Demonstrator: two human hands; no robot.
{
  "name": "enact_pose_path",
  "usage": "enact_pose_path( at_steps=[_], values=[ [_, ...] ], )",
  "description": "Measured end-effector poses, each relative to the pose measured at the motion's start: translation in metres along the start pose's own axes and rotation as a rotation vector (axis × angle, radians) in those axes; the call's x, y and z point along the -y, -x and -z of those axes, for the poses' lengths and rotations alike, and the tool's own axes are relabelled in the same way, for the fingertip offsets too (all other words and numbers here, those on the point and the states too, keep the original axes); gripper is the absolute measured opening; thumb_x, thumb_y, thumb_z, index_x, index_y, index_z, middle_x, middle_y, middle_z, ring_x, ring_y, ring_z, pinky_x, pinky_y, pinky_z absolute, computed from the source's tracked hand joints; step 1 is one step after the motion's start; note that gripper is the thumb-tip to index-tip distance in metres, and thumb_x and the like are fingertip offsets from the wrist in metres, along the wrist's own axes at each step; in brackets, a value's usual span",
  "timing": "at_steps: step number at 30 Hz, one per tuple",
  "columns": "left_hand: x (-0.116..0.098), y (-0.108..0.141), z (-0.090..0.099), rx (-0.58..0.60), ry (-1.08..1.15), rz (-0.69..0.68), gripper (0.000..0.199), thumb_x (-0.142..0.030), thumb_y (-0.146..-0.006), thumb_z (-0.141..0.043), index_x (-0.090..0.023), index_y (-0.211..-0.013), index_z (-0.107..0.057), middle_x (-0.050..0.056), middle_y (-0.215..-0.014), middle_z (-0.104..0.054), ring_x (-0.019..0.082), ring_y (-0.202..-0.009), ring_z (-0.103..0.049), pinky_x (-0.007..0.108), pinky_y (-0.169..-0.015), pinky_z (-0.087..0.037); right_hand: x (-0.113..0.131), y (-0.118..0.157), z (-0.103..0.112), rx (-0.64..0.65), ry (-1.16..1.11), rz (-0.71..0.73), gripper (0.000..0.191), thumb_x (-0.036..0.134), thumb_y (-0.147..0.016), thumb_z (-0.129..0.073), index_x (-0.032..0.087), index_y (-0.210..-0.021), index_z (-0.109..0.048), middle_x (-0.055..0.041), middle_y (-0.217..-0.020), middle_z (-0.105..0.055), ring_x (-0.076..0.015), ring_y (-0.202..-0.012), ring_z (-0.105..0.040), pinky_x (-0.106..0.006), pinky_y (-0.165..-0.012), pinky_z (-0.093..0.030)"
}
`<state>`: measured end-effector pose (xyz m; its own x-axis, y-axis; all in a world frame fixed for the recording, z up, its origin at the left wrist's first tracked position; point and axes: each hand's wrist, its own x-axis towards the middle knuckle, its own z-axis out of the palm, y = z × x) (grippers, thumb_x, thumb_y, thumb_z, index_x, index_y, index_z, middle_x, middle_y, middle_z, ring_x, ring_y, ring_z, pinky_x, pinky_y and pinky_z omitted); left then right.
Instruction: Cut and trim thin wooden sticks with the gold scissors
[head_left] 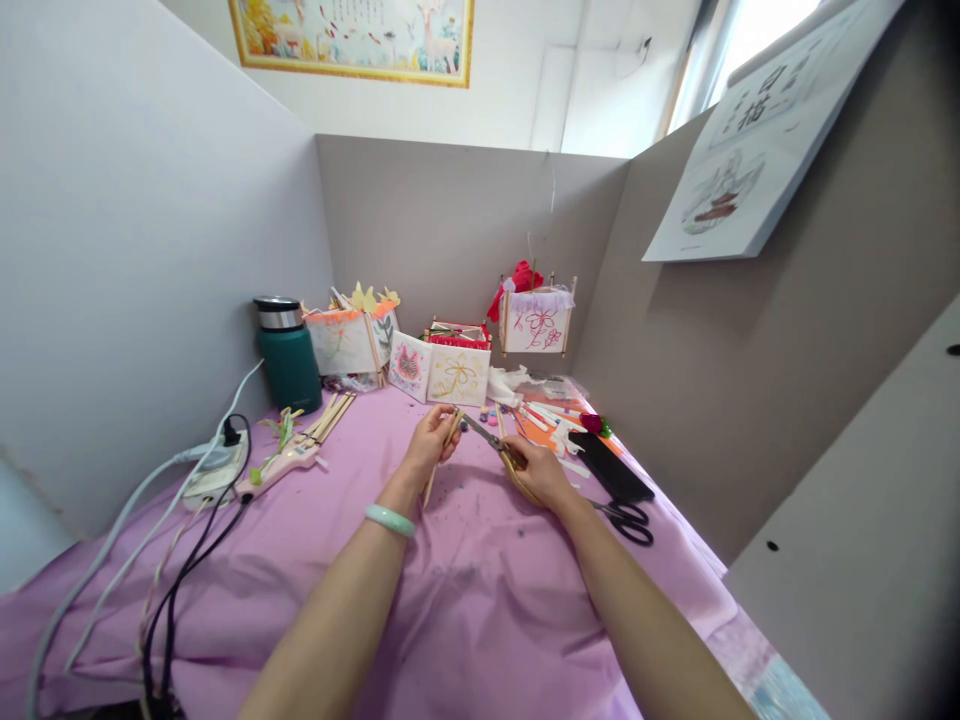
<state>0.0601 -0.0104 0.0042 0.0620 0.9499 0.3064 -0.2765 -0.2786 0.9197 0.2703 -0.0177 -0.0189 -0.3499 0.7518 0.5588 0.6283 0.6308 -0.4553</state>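
Observation:
Closed around a thin wooden stick (428,490) is my left hand (430,438), with a green bangle on its wrist. The stick slants, its lower end pointing down toward the cloth. My right hand (538,472) grips a pair of scissors (481,431) by gold-coloured handles. Their blades point left, and the tips reach close to the stick's upper end at my left fingers. Whether the blades touch the stick is hard to make out. Small dark bits lie on the pink tablecloth (465,560) below and behind my hands.
Black-handled scissors (630,522) and a black flat case (611,467) lie at right, near markers (551,414). A teal bottle (289,365), wooden sticks (331,420) and a corded power strip (215,478) are at left. Decorated paper boxes (459,375) stand behind; one lantern (537,325) hangs.

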Motion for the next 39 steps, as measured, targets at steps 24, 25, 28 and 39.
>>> enact_pose_path(
  at_steps=[24, 25, 28, 39],
  values=[
    [-0.005, 0.000, 0.001, -0.004, 0.021, 0.004, 0.032, -0.046, -0.077, -0.062, -0.020, -0.089, -0.049, -0.008, -0.056, -0.045, 0.002, -0.035, -0.031, 0.014, -0.033, -0.019, -0.015, -0.010, 0.019, 0.009, -0.338, -0.248, 0.039, 0.028, -0.069, -0.056, 0.016, -0.105, -0.066, 0.0022, -0.062, -0.056, -0.0111, -0.052, -0.048, -0.022, -0.050, -0.038],
    [-0.004, -0.001, 0.001, -0.020, 0.017, 0.002, 0.032, -0.047, -0.077, -0.061, -0.019, -0.088, -0.049, -0.007, -0.056, -0.046, 0.002, -0.035, -0.031, 0.014, -0.033, -0.019, -0.014, -0.010, 0.016, -0.015, -0.276, -0.190, 0.037, 0.028, -0.071, -0.057, 0.016, -0.103, -0.067, 0.0006, -0.067, -0.060, -0.0123, -0.057, -0.051, -0.023, -0.055, -0.040],
    [-0.002, -0.002, 0.002, -0.038, 0.018, -0.007, 0.033, -0.050, -0.079, -0.059, -0.018, -0.085, -0.049, -0.006, -0.058, -0.046, 0.002, -0.036, -0.031, 0.015, -0.034, -0.018, -0.008, -0.009, 0.007, -0.058, -0.111, -0.064, 0.034, 0.032, -0.079, -0.053, 0.019, -0.107, -0.067, -0.0018, -0.076, -0.066, -0.0140, -0.064, -0.056, -0.024, -0.061, -0.042],
    [0.000, -0.001, 0.003, 0.035, 0.033, -0.031, 0.029, -0.044, -0.079, -0.061, -0.019, -0.085, -0.048, -0.007, -0.060, -0.046, 0.002, -0.036, -0.030, 0.015, -0.034, -0.019, 0.002, -0.002, 0.004, -0.107, 0.130, 0.034, 0.030, 0.027, -0.084, -0.050, 0.023, -0.111, -0.062, -0.0019, -0.080, -0.067, -0.0144, -0.063, -0.058, -0.023, -0.058, -0.038]
  ],
)
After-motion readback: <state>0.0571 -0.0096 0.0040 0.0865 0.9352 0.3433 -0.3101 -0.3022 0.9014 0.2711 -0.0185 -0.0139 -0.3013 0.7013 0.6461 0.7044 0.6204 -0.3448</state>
